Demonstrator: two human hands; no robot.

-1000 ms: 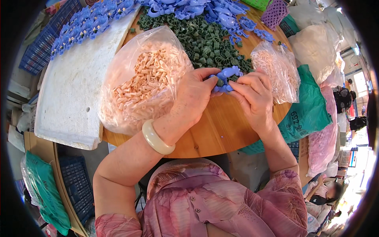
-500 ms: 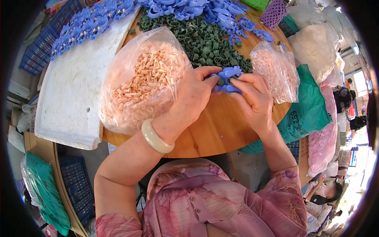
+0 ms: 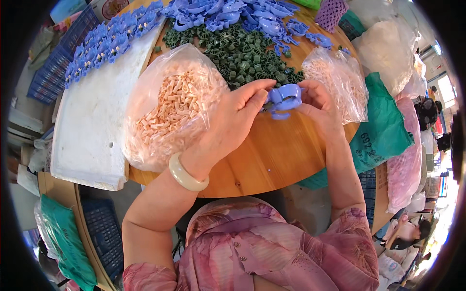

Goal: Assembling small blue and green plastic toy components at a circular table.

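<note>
Both hands meet over the wooden table, holding a blue plastic part with curved, ring-like sections. My left hand pinches its left side between thumb and fingers. On the other side my right hand grips the part's right end with bent fingers. Just beyond lies a heap of small dark green plastic pieces. Beside my left forearm rests a clear bag full of small peach-coloured tubular pieces. Another clear bag of pale pieces sits just past my right hand.
More blue parts are piled at the back. A white board on the left carries rows of blue assembled parts. A green sack hangs by the table's right edge. Blue crates stand lower left; a person sits far right.
The blue part has turned between my hands and shows its ring-like side. My right fingers have shifted to its right end. The whole view has tilted slightly.
</note>
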